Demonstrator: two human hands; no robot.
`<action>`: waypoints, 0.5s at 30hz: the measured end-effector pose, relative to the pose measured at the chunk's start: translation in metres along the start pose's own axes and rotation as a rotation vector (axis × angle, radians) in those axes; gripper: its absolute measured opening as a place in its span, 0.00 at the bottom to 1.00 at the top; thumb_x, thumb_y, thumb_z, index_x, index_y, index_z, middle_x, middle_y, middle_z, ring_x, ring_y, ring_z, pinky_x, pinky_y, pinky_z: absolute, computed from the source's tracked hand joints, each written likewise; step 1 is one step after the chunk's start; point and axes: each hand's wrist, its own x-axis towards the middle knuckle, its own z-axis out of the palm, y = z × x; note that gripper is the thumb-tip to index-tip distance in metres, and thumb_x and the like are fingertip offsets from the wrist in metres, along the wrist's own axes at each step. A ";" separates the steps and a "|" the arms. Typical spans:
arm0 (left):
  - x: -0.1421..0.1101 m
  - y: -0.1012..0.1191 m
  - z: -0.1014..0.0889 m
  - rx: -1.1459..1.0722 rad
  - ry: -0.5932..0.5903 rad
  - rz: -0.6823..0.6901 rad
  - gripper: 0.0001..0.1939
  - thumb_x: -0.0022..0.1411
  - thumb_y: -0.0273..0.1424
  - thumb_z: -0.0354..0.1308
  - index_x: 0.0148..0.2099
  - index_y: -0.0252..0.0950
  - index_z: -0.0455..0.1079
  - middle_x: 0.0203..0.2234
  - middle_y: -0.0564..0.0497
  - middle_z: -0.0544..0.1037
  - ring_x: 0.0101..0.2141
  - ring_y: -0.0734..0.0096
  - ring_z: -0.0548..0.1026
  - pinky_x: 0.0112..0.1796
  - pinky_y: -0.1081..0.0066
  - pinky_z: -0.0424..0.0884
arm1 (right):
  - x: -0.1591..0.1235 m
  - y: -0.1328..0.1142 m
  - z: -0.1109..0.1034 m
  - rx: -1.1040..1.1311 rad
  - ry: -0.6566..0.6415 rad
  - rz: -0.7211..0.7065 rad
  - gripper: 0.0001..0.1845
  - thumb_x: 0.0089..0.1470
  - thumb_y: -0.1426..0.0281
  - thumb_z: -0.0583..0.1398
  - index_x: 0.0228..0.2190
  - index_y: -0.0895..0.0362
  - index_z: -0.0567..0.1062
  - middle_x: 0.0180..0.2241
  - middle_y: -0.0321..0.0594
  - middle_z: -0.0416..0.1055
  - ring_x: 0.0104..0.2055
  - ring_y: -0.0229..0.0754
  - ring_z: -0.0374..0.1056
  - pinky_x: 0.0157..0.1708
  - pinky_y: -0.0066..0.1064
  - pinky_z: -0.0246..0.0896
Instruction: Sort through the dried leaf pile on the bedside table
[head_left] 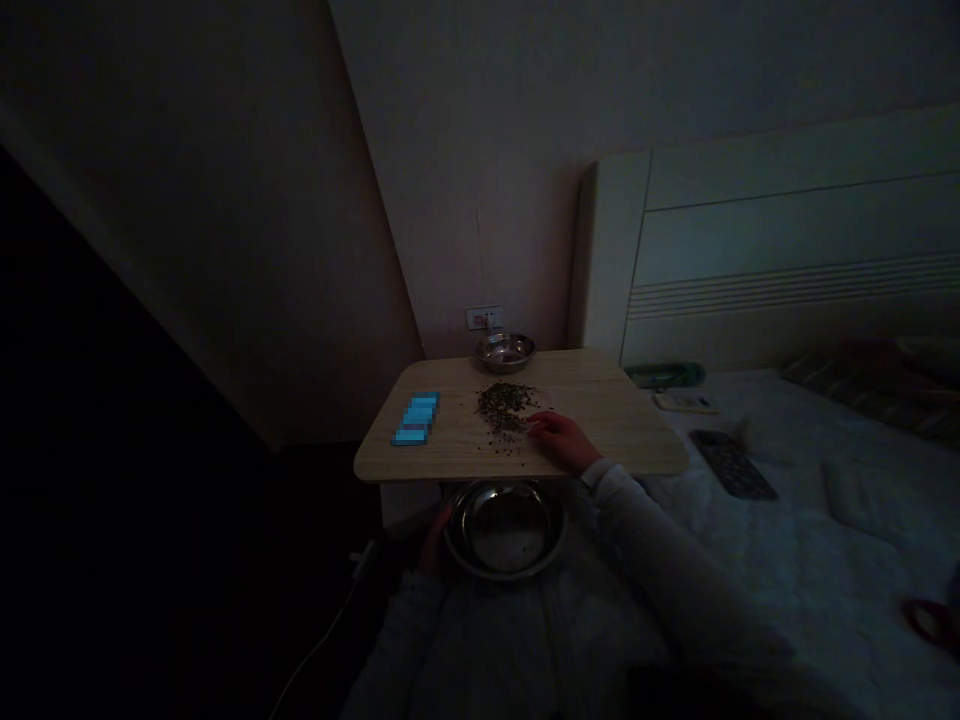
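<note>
On the light wooden tabletop (450,455) lies a loose pile of small dark seed-like bits (504,405), scattered toward the near edge. My right hand (564,442) rests at the right side of this pile, its fingers slightly bent and apart, their tips touching or just over the bits. Below the table's near edge, a wide stainless steel basin (504,572) sits at my lap, with a few dark specks inside. My left hand (433,545) grips the basin's left rim; most of its fingers are in shadow or hidden.
A smaller steel bowl (505,362) stands at the table's back edge, below a wall socket (484,317). A lit phone (416,418) lies on the left. On the bed (810,560) at right are a dark patterned flat object (733,464) and a pale device (685,402).
</note>
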 end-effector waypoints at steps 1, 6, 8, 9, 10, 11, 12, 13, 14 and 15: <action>-0.001 0.000 0.000 0.002 -0.014 -0.016 0.04 0.43 0.34 0.62 0.21 0.40 0.73 0.27 0.50 0.82 0.56 0.54 0.66 0.60 0.61 0.50 | 0.000 0.000 0.000 -0.003 0.003 0.002 0.14 0.42 0.68 0.57 0.34 0.56 0.74 0.27 0.36 0.73 0.30 0.39 0.66 0.35 0.32 0.60; 0.002 -0.002 -0.005 0.007 0.033 -0.032 0.04 0.45 0.33 0.62 0.23 0.40 0.75 0.27 0.50 0.82 0.56 0.54 0.66 0.60 0.62 0.50 | 0.000 -0.002 0.000 -0.008 -0.005 0.010 0.14 0.41 0.69 0.58 0.34 0.57 0.74 0.26 0.35 0.73 0.30 0.39 0.67 0.37 0.34 0.61; 0.004 -0.003 -0.008 0.015 0.054 -0.033 0.04 0.44 0.33 0.62 0.23 0.40 0.75 0.26 0.49 0.82 0.57 0.54 0.65 0.60 0.61 0.51 | -0.001 -0.004 0.000 -0.008 -0.010 0.013 0.14 0.41 0.69 0.59 0.34 0.57 0.75 0.25 0.35 0.73 0.30 0.39 0.66 0.36 0.33 0.61; 0.005 -0.004 -0.009 0.018 0.065 -0.040 0.03 0.44 0.33 0.62 0.23 0.40 0.74 0.26 0.49 0.82 0.57 0.54 0.65 0.60 0.61 0.51 | -0.001 -0.004 0.000 -0.006 -0.012 0.017 0.14 0.41 0.69 0.59 0.34 0.57 0.75 0.25 0.35 0.73 0.29 0.39 0.66 0.36 0.33 0.61; 0.006 -0.004 -0.010 0.019 0.071 -0.045 0.03 0.44 0.33 0.62 0.22 0.40 0.74 0.25 0.49 0.82 0.57 0.53 0.65 0.60 0.60 0.51 | -0.001 -0.004 0.000 -0.004 -0.012 0.023 0.14 0.41 0.69 0.59 0.34 0.57 0.75 0.25 0.35 0.73 0.29 0.39 0.66 0.35 0.32 0.61; 0.006 -0.004 -0.010 0.017 0.071 -0.049 0.03 0.44 0.33 0.62 0.22 0.40 0.74 0.24 0.49 0.82 0.57 0.53 0.64 0.60 0.60 0.52 | -0.001 -0.004 0.000 -0.003 -0.010 0.027 0.14 0.41 0.69 0.59 0.34 0.57 0.75 0.25 0.35 0.73 0.29 0.38 0.66 0.35 0.32 0.61; 0.005 -0.004 -0.009 0.014 0.061 -0.049 0.03 0.44 0.33 0.63 0.22 0.40 0.74 0.24 0.49 0.82 0.57 0.53 0.64 0.60 0.60 0.52 | -0.002 -0.004 0.001 -0.003 -0.008 0.028 0.14 0.41 0.68 0.59 0.34 0.57 0.75 0.25 0.35 0.73 0.29 0.39 0.66 0.35 0.32 0.61; 0.004 -0.004 -0.008 0.010 0.046 -0.043 0.03 0.44 0.33 0.63 0.22 0.40 0.74 0.24 0.49 0.82 0.57 0.54 0.64 0.60 0.60 0.51 | -0.002 -0.004 0.001 -0.005 -0.007 0.029 0.14 0.41 0.68 0.59 0.34 0.57 0.75 0.25 0.35 0.73 0.29 0.39 0.66 0.35 0.32 0.61; 0.003 -0.003 -0.007 0.005 0.033 -0.032 0.03 0.44 0.33 0.63 0.22 0.40 0.74 0.25 0.49 0.82 0.57 0.54 0.65 0.60 0.61 0.50 | -0.002 -0.004 0.001 -0.007 -0.008 0.031 0.14 0.41 0.68 0.59 0.34 0.56 0.75 0.25 0.35 0.73 0.29 0.39 0.66 0.35 0.32 0.60; 0.002 -0.003 -0.006 0.001 0.023 -0.022 0.03 0.44 0.34 0.63 0.22 0.41 0.74 0.24 0.50 0.82 0.57 0.55 0.65 0.60 0.61 0.50 | -0.002 -0.004 0.001 -0.009 -0.013 0.032 0.14 0.41 0.68 0.59 0.34 0.56 0.75 0.25 0.35 0.73 0.29 0.39 0.66 0.34 0.32 0.60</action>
